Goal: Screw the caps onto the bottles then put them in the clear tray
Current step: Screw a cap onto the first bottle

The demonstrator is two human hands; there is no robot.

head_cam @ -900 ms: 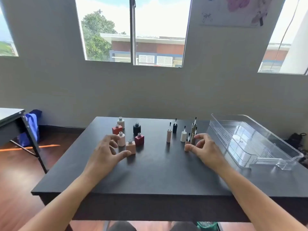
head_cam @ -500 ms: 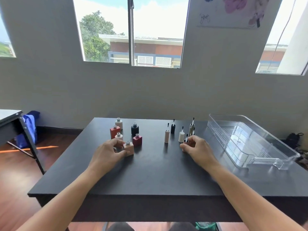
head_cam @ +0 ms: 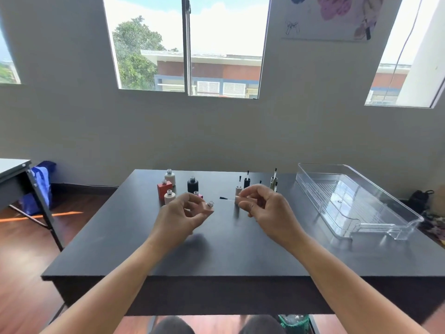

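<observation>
Leaning beige bottle (head_cam: 209,206) facing brush cap (head_cam: 236,200)

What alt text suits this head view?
The left hand holds a small peach bottle above a dark table, neck tilted toward the right hand, which pinches a brush cap aimed at it. Other open bottles and caps stand behind; a clear tray sits at right.

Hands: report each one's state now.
Left hand: holds a small uncapped bottle.
Right hand: pinches a brush cap, brush towards the bottle.

Bottles (head_cam: 179,186) left, caps (head_cam: 258,183) centre, tray (head_cam: 385,206) right
</observation>
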